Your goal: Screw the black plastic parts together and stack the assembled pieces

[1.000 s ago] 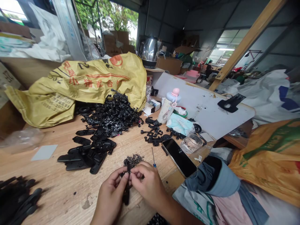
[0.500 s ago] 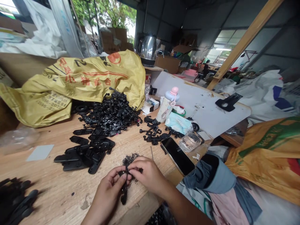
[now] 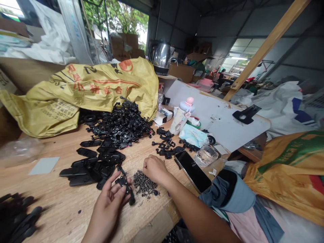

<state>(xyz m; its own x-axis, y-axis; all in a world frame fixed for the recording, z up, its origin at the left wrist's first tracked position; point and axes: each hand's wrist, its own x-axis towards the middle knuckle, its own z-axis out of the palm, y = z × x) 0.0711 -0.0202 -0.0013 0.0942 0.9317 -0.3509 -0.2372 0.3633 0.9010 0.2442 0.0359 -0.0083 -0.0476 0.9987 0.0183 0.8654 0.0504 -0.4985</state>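
Observation:
My left hand (image 3: 113, 192) holds a black plastic part (image 3: 126, 185), long and jointed with a rounded end, between thumb and fingers. The part is tilted just left of a pile of tiny dark screw-like pieces (image 3: 144, 184) on the wooden table. My right hand (image 3: 155, 168) is closed, knuckles up, at the upper right edge of that pile. Its fingertips are turned under, so whatever they hold is hidden. Flat black plastic pieces (image 3: 83, 170) lie stacked to the left of my left hand.
A large heap of black parts (image 3: 121, 125) lies under a yellow sack (image 3: 108, 84). Right of it are loose black parts (image 3: 165, 145), a bottle (image 3: 178, 119), a phone (image 3: 193, 170) and a clear dish (image 3: 206, 155). Grey-blue cloth (image 3: 233, 192) borders the table's right side.
My right hand has left the black part and moved up and right, closing beside the small pieces. My left hand has shifted left with the part, uncovering the pile.

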